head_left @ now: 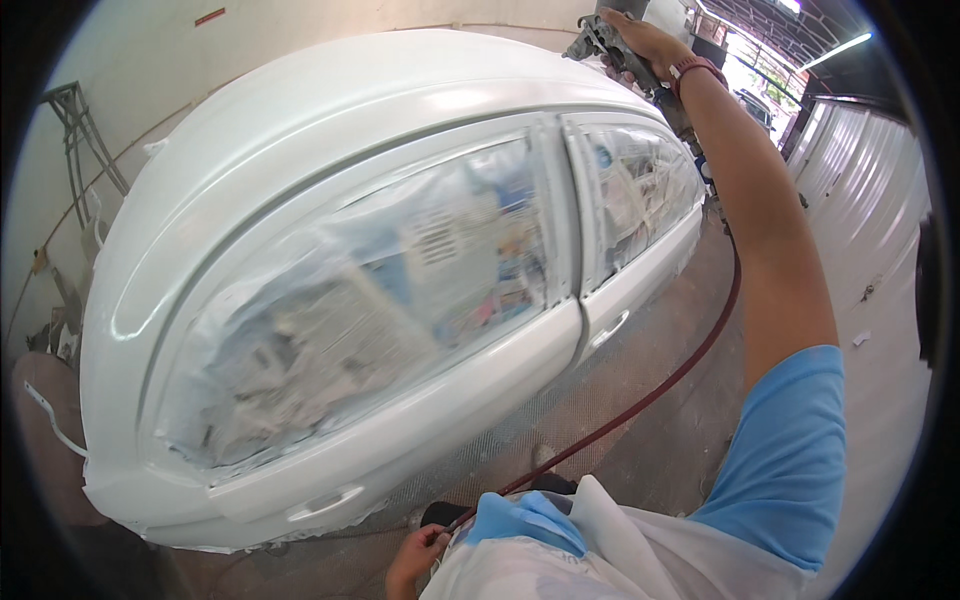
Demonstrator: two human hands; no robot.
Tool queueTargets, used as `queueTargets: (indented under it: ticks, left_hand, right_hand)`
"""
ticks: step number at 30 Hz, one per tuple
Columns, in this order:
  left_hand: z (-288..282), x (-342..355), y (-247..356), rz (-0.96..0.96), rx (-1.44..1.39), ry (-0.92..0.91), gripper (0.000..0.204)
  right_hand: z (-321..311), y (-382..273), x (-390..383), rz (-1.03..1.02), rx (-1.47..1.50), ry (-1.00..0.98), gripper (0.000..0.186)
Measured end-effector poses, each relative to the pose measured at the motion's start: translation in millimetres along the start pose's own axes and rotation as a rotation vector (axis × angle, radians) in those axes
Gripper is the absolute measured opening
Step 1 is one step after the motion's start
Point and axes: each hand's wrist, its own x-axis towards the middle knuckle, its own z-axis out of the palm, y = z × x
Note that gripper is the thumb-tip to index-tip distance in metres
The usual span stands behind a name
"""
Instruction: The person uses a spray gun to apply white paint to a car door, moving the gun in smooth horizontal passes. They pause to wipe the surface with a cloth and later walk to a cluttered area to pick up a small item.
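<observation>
Concrete floor (pixel 660 440) lay below a white car (pixel 330 150) with paper-masked windows, where the right hand (pixel 645 45) clenched a rigid, probably hefty spray gun (pixel 600 40) by its grip, while the left hand (pixel 415 560) pinched its limp red hose (pixel 650 395).

A plain cream-coloured wall (pixel 150 60) fills the upper left of the frame, with a thin line running diagonally across it and a small red mark near the top. A grey metal folding stand (pixel 85 140) leans against it at the left. The dusty grey-brown concrete floor (pixel 660 340) spreads through the middle right. A white corrugated metal partition (pixel 870 180) lines the right side, and daylight pours in from the open doorway (pixel 760 70) at the upper right, below a glowing tube light (pixel 838 48).
</observation>
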Motion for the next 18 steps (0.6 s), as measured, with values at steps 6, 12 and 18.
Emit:
queueTargets:
  ticks: [6, 12, 18]
  left_hand:
    - [129.8, 89.8, 44.1, -0.1, -0.017, 0.024, 0.018]
    - [225.2, 124.8, 72.6, -0.1, 0.011, 0.166, 0.022]
    - [262.4, 140.9, 116.1, -0.113, 0.167, 0.212, 0.026]
  right_hand:
    - [-124.7, 117.0, 62.4, -0.016, 0.0, 0.164, 0.066]
    - [-229.8, 215.2, 118.5, 0.1, -0.003, 0.125, 0.078]
    - [-308.2, 318.1, 165.7, 0.193, 0.115, 0.245, 0.065]
